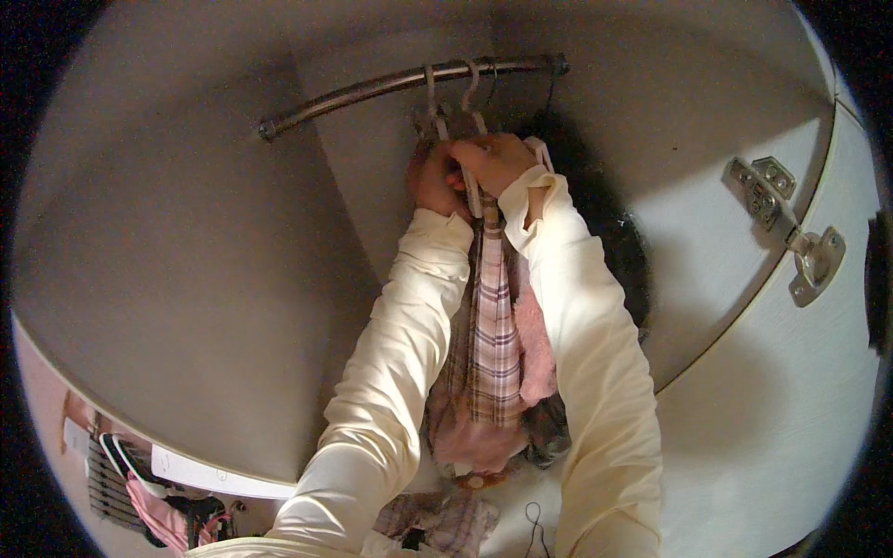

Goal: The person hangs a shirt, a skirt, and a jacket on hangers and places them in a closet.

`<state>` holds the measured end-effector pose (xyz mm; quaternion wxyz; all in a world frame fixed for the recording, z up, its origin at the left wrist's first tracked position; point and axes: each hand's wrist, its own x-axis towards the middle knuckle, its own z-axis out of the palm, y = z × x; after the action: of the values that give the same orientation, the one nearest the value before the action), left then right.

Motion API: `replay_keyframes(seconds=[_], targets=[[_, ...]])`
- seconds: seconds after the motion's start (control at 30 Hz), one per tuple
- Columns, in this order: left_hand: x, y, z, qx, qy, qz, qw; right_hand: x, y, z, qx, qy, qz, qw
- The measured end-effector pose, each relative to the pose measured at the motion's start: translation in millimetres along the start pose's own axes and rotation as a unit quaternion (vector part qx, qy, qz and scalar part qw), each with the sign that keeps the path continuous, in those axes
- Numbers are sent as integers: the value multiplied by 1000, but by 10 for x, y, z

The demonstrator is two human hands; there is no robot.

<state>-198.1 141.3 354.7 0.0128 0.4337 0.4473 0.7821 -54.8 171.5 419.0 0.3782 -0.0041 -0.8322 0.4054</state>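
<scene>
Both my hands are raised to the hangers below a metal closet rod [363,91]. My left hand [436,180] is curled around a white hanger [441,127], its fingertips partly hidden. Close beside it, my right hand [499,162] grips a white hanger [478,122] from above. Two pale hooks sit over the rod. Below my hands hangs a pleated plaid skirt [497,328] in pink, white and brown. A fluffy pink garment [537,349] hangs just right of it, partly behind my right sleeve. Black clothing [614,244] hangs farther right.
A white cabinet door [753,432] stands at the right, with a metal hinge [781,209] near it. Folded plaid cloth [453,519] and a dark cord loop [536,523] lie at the bottom. At lower left, pink clothing [157,513] is on white hangers outside the closet.
</scene>
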Motion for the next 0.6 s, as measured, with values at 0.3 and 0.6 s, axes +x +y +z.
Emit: replay_keyframes(seconds=[0.3,0.6], targets=[[-358,545,432,-100,42,-17,994,-116,19,184,122,198,9,972],[-1696,1604,927,565,14,1,825,-1235,-525,459,-24,307,-14,951]])
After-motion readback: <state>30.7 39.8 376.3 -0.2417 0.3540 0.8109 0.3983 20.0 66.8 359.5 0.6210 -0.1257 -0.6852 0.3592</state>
